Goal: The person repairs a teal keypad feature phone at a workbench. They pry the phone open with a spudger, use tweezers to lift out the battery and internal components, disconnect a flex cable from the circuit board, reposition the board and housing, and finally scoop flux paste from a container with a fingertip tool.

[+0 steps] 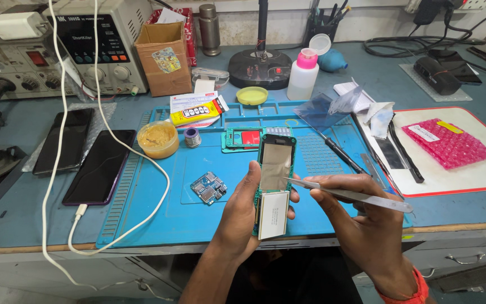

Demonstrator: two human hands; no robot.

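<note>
Bottom centre: left hand point(242, 209) wrapped round an opened phone point(274, 180), held upright off the table point(40, 225), long axis running up-frame, battery end nearest us. Right hand point(361, 225) pinches metal tweezers point(347, 194), grip closed on them; tips point left and sit right at the phone's right edge, mid-length. Right hand is the nearer one to that spot. Behind, on the blue mat point(158, 214): small circuit board point(208, 187), then a green frame point(243, 138), and a paste tub point(157, 139) further left.
</note>
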